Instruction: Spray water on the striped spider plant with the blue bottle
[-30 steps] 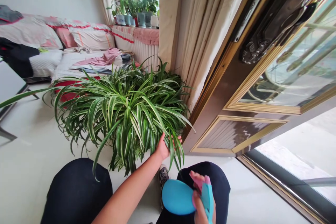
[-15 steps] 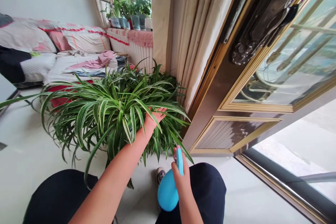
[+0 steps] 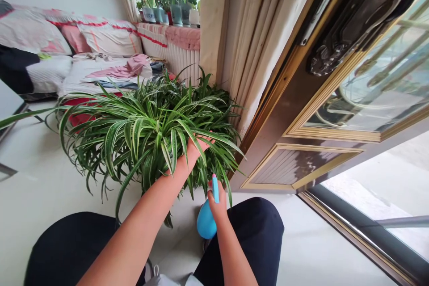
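Observation:
A big spider plant (image 3: 147, 134) with striped green leaves stands on the floor in front of my knees. My left hand (image 3: 193, 151) reaches into its right side, fingers spread among the leaves and pushing them aside. My right hand (image 3: 217, 201) is wrapped round a blue spray bottle (image 3: 205, 220) with a pink and blue trigger head, held just below the plant's lower right leaves and pointing up at them.
A cream curtain (image 3: 248, 44) and a brown door with glass panels (image 3: 335, 98) stand right of the plant. A bed with pink and white bedding (image 3: 94, 71) lies behind. Potted plants (image 3: 167, 0) line the windowsill. The white tiled floor (image 3: 40, 187) spreads left.
My left hand rose from the plant's lower edge into the upper right leaves. My right hand turned the spray bottle upright and brought it forward, close under the leaves.

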The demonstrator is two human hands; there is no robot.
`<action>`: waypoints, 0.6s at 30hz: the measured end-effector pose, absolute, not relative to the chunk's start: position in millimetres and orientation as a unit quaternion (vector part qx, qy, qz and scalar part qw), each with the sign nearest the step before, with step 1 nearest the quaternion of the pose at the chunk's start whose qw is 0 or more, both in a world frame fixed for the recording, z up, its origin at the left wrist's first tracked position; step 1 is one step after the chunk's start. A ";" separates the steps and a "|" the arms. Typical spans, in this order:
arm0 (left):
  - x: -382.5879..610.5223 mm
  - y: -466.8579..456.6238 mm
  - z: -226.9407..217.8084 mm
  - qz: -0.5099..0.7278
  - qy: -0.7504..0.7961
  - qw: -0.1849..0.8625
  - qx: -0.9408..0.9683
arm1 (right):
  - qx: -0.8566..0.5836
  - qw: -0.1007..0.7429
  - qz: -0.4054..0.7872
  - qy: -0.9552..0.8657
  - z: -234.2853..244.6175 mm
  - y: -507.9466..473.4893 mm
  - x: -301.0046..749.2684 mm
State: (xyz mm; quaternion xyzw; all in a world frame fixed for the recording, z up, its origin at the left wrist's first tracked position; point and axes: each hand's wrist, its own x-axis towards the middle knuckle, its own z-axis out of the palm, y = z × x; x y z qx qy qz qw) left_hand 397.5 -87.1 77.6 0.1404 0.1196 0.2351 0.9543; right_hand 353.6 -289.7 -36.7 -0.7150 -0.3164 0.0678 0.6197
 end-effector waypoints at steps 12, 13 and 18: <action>385.6 -90.8 76.9 0.230 0.126 0.950 0.169 | -0.725 0.626 0.071 -0.280 -53.9 -279.7 370.0; 386.0 -90.7 75.8 0.230 0.127 0.950 0.171 | -0.725 0.626 0.069 -0.279 -52.6 -280.5 370.5; 389.2 -87.2 68.3 0.227 0.127 0.951 0.170 | -0.717 0.623 0.074 -0.304 -37.9 -288.1 366.6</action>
